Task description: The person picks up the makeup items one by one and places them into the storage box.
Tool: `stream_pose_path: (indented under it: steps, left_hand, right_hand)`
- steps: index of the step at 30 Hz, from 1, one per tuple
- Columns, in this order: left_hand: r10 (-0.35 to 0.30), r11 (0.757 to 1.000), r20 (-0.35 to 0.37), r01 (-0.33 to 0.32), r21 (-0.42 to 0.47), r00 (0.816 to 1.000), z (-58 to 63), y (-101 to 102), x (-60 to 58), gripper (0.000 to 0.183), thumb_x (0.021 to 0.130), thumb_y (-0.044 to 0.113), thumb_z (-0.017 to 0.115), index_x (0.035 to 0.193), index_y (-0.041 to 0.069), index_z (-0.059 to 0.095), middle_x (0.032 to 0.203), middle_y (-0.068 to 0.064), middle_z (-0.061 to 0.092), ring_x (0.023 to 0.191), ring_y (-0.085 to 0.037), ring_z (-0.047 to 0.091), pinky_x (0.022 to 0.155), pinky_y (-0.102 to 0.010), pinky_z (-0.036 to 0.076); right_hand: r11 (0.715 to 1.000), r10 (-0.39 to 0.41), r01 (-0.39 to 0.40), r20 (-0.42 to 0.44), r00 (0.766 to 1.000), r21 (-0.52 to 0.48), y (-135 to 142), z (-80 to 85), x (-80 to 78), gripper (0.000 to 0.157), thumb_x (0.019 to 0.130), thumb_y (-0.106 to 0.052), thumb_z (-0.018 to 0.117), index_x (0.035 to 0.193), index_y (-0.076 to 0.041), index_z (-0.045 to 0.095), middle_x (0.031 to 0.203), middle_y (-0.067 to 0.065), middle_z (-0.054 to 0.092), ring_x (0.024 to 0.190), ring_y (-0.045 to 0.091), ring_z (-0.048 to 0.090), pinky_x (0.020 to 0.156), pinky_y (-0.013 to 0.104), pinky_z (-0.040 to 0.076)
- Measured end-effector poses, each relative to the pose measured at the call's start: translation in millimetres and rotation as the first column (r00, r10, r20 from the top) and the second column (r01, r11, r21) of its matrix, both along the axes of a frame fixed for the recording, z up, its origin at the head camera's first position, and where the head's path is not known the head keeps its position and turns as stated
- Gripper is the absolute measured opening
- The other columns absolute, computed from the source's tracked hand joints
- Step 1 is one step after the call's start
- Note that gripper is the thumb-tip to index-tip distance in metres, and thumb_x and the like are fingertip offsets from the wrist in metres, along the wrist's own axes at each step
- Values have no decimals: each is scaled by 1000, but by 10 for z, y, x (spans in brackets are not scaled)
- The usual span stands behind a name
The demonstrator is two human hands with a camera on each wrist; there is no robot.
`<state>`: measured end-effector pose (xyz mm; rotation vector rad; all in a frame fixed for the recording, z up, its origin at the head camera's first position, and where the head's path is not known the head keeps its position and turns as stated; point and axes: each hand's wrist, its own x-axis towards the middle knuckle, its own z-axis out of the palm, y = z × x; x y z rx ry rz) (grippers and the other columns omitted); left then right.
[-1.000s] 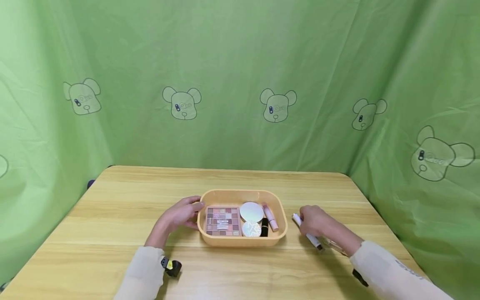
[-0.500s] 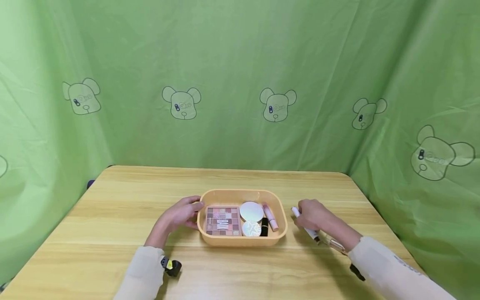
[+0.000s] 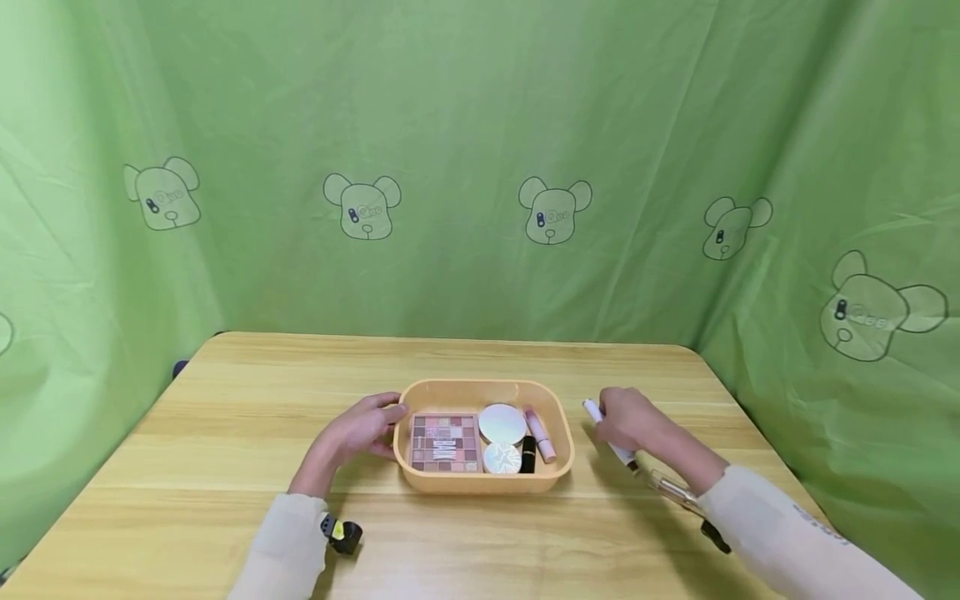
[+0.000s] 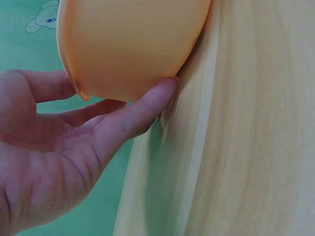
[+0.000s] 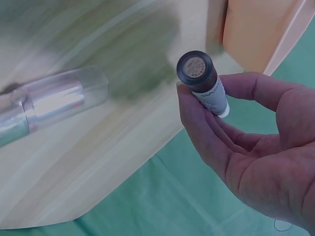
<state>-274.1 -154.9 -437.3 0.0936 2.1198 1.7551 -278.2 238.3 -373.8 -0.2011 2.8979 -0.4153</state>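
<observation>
My left hand (image 3: 367, 429) holds the left end of a light-orange plastic basin (image 3: 483, 483), with fingers at the rim and another digit low on its outer wall (image 4: 133, 44). Inside the basin are an eyeshadow palette (image 3: 446, 443), two round white compacts, a black lipstick (image 3: 528, 455) and a pink tube (image 3: 542, 435). To the right of the basin, my right hand (image 3: 630, 421) pinches a slim white cosmetic tube (image 3: 592, 410). Its dark round end (image 5: 194, 68) with a printed label faces the right wrist camera, tilted over the table.
A clear-capped, shiny pinkish cosmetic tube (image 3: 675, 492) lies on the wooden table (image 3: 450, 550) below my right forearm. Green cloth (image 3: 465, 275) with printed bear heads hangs behind the table and along both sides.
My right hand, with the white tube in its fingers, has lifted slightly from where the tube lay. More of the clear-capped tube shows below it. My left hand stays at the basin.
</observation>
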Motion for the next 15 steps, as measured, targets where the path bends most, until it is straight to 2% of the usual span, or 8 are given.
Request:
stream_pose_path:
  steps: [8, 12, 15]
  left_hand:
    - [5, 1000, 5, -5, 0, 1000, 7, -9, -2, 62, 108, 21, 43, 159, -5, 20, 150, -32, 44, 132, -47, 53, 83, -46, 65]
    - [5, 1000, 6, -5, 4, 1000, 4, -1, 3, 63, 108, 21, 43, 159, -6, 18, 150, -33, 44, 132, -47, 53, 83, -46, 65]
    - [6, 1000, 6, -6, 7, 1000, 2, 6, 3, 63, 107, 21, 44, 159, -6, 18, 151, -33, 42, 132, -47, 53, 84, -46, 65]
  right_hand:
    - [999, 24, -22, -48, 999, 47, -80, 108, -41, 10, 83, -7, 66, 85, 1, 61, 76, 10, 61, 67, 22, 59, 55, 29, 54]
    - [999, 46, -44, -74, 996, 27, -143, 143, -32, 5, 81, -4, 63, 82, 0, 62, 73, 10, 62, 63, 21, 59, 52, 28, 52]
    - [999, 50, -51, -103, 993, -6, -183, 163, -28, 8, 81, 0, 59, 87, 2, 63, 76, 12, 63, 61, 21, 58, 48, 28, 52]
